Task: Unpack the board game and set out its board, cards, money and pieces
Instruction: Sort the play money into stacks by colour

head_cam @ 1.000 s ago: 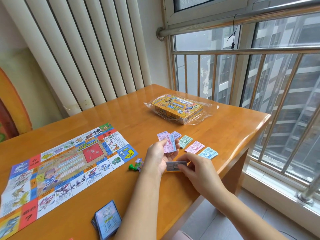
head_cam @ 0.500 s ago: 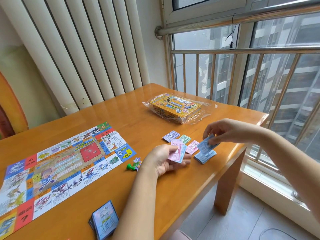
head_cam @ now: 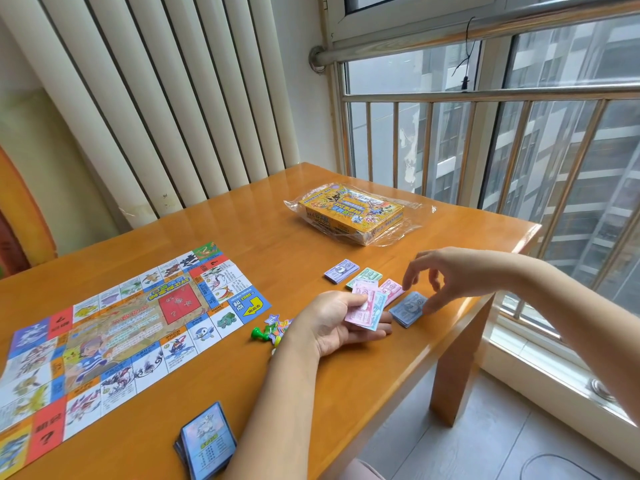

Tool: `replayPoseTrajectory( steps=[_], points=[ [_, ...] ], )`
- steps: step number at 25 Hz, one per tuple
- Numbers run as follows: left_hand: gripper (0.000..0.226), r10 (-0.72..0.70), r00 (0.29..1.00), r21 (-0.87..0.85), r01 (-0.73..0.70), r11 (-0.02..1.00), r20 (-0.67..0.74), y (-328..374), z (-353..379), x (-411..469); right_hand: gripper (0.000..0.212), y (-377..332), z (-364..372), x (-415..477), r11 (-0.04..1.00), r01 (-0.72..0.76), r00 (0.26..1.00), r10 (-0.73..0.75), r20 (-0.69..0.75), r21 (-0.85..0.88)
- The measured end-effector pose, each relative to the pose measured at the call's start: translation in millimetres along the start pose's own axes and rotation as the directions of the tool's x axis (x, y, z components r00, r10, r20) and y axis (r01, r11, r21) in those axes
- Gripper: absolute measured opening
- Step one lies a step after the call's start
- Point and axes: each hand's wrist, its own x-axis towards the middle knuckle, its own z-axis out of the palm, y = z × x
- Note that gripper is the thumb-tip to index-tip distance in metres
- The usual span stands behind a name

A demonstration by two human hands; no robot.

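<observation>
The unfolded game board [head_cam: 114,327] lies flat on the left of the wooden table [head_cam: 277,233]. My left hand [head_cam: 332,323] holds a fan of pink and blue money notes [head_cam: 367,308]. Beyond it lie sorted money piles: purple [head_cam: 341,270], green [head_cam: 365,277], pink [head_cam: 393,289] and blue [head_cam: 408,308]. My right hand [head_cam: 446,275] hovers just over the blue pile with fingers spread, holding nothing. A green pawn and coloured pieces [head_cam: 270,330] sit beside my left wrist. A dark card deck [head_cam: 206,441] rests near the front edge.
The yellow game box [head_cam: 349,211] sits on its clear plastic wrap at the back right. The table's right edge runs close to the money piles, with floor and a barred window [head_cam: 485,140] beyond. White vertical blinds hang behind the table.
My right hand carried a blue note from my left hand to the blue pile, let it go there, and now hovers above it with nothing in it. My left hand stayed put.
</observation>
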Motion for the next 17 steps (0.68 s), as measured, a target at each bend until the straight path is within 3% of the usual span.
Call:
replayPoseTrajectory(
  steps=[4, 10, 12, 14, 17],
  points=[
    [0.023, 0.007, 1.000, -0.001, -0.007, 1.000, -0.001, 0, 3, -1, 0.047, -7, 2, -2, 0.996, 0.014, 0.998, -0.007, 0.068, -0.093],
    [0.027, 0.025, 1.000, -0.017, -0.025, 1.000, 0.005, -2, 1, 1, 0.045, -12, 8, 0, 0.993, 0.043, 0.999, -0.043, 0.007, -0.106],
    [0.020, 0.095, 0.995, -0.035, -0.095, 0.995, -0.007, -2, -2, 2, 0.034, -16, 5, -3, 0.997, 0.081, 0.988, -0.080, -0.134, 0.000],
    [0.013, 0.219, 0.975, -0.041, -0.221, 0.974, -0.049, -3, -2, 4, 0.026, -23, 2, -4, 0.971, 0.111, 0.953, -0.044, -0.299, 0.213],
    [0.014, 0.404, 0.901, 0.037, -0.403, 0.914, -0.155, -5, 0, 7, 0.033, -38, 7, 0, 0.815, 0.152, 0.934, 0.067, -0.351, 0.559]
  ],
)
